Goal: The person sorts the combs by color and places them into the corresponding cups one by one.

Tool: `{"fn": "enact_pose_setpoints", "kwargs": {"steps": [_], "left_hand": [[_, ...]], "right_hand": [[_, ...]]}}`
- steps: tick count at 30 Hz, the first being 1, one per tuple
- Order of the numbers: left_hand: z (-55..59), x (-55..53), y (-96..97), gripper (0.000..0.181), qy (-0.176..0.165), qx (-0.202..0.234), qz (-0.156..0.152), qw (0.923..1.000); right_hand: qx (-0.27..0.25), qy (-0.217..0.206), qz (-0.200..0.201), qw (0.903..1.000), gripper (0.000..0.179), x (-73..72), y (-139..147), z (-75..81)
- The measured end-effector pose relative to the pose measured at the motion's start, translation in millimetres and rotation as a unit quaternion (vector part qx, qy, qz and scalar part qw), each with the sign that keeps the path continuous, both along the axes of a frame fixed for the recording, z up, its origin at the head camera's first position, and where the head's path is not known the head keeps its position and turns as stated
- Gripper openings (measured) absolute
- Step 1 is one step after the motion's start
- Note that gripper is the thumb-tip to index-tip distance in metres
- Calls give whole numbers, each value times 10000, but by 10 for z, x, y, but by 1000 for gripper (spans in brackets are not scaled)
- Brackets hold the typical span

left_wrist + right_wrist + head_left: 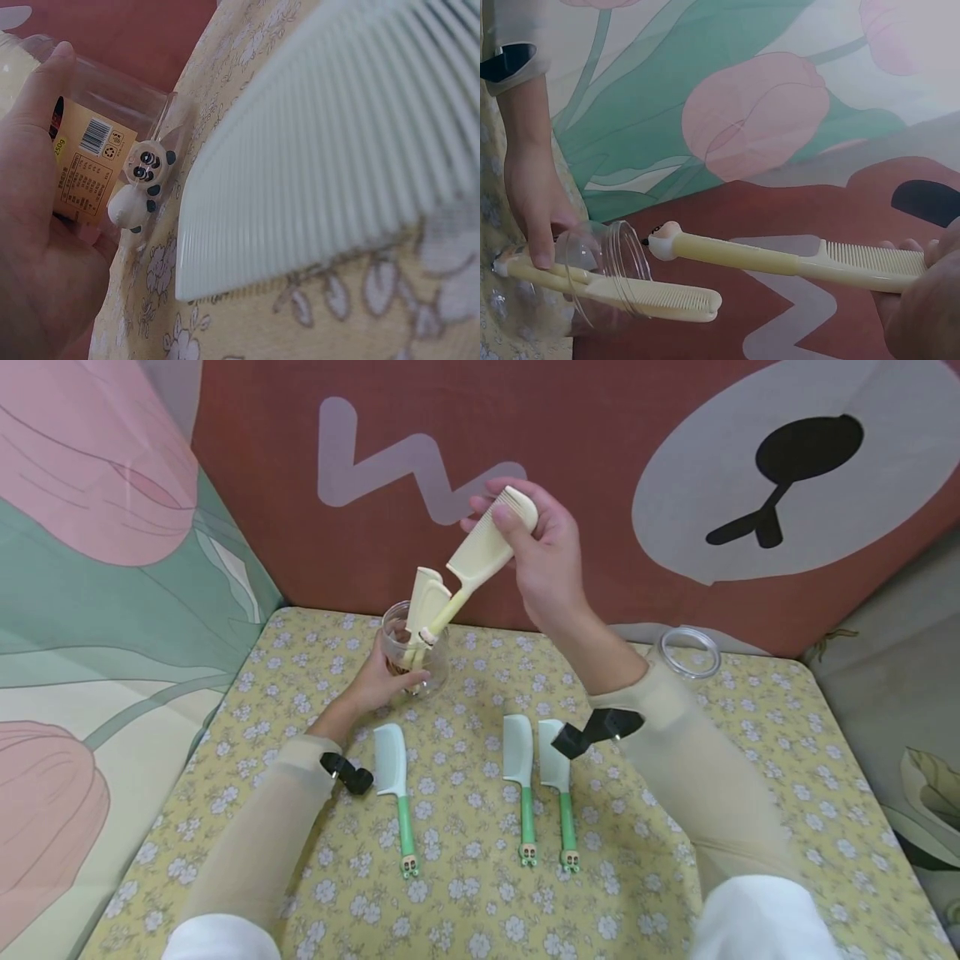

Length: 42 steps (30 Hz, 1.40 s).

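3 green-handled combs [405, 822] n 3 cream combs [486, 547], so 6 combs ttl. then 1 clear jar [438, 670], 1 clear ring [694, 674], 2 hands [551, 556], 2 black wrist cams [348, 774] n just 1 flowery table [480, 910].

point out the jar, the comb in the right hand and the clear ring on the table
Jar [438, 672]: head view, on its clear side wall.
Raised comb [482, 553]: head view, on its broad toothed part.
Clear ring [693, 674]: head view, on its near edge.
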<state>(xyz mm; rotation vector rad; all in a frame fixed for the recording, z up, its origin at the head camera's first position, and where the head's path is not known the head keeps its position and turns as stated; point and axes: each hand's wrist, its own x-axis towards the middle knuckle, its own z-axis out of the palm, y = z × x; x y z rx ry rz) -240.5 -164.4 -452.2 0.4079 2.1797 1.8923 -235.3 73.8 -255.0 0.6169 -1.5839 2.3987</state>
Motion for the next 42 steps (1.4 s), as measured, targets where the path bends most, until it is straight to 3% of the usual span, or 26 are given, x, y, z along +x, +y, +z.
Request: {"fn": "enact_pose_setpoints", "kwargs": {"steps": [6, 9, 13, 18, 25, 33, 42], "left_hand": [[-24, -21, -6, 96, -41, 72, -44, 10000], [-106, -66, -17, 97, 21, 103, -60, 9999], [-236, -127, -31, 99, 159, 128, -52, 9998], [-270, -139, -30, 101, 405, 169, -98, 9990], [-223, -110, -26, 103, 366, -57, -39, 9993], [33, 3, 4, 103, 53, -220, -92, 9997], [15, -22, 3, 103, -81, -109, -122, 9998]], "right_hand": [[-5, 4, -17, 10000, 21, -89, -211, 32], [192, 7, -39, 9998, 23, -131, -302, 48], [365, -209, -95, 9991, 24, -196, -406, 62], [456, -520, -166, 9975, 23, -281, -531, 39], [1059, -568, -362, 9921, 23, -366, -694, -74], [1621, -828, -566, 9817, 24, -437, -841, -251], [2254, -1126, -726, 9650, 24, -503, -995, -433]]}}
